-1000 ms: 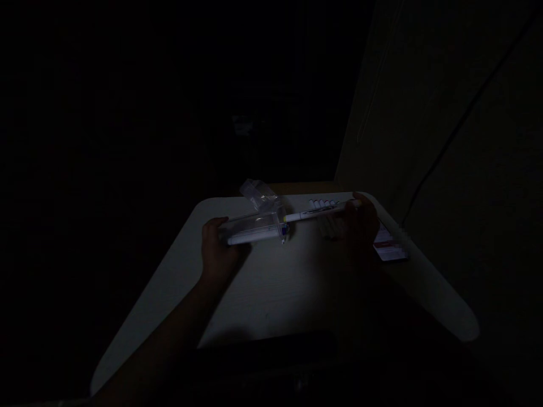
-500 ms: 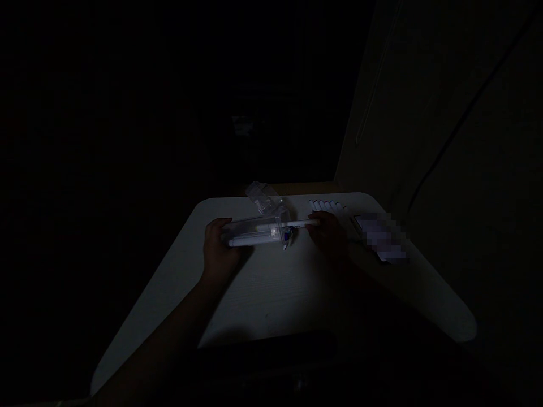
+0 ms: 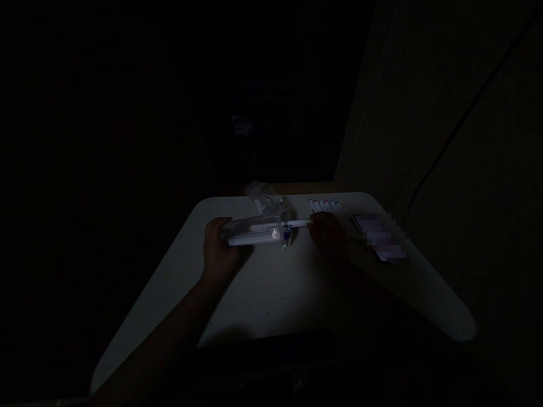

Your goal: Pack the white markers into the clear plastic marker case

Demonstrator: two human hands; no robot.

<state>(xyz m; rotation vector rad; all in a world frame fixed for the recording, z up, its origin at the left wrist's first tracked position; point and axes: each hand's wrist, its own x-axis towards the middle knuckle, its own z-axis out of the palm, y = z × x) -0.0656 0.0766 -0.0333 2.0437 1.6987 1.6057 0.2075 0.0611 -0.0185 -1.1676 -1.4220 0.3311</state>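
My left hand (image 3: 219, 249) is closed around the left end of a clear plastic case (image 3: 248, 226), which lies on its side with its open mouth to the right. White markers (image 3: 250, 241) lie inside the case; at its mouth a dark blue or purple marker end (image 3: 287, 235) shows. My right hand (image 3: 328, 234) pinches the right end of a white marker (image 3: 300, 223), whose left part reaches into the case. A clear plastic lid (image 3: 263, 196) stands out behind the case's mouth; whether it is joined to the case I cannot tell.
On the pale table (image 3: 263, 282), several white markers (image 3: 326, 204) lie in a row behind my right hand. A phone-like flat object (image 3: 382, 237), partly blurred out, rests on the right side. A dark cable (image 3: 458, 121) runs along the wall. The room is very dark.
The marker in my right hand has slid a little further left into the case. My left hand and the case have stayed nearly still.
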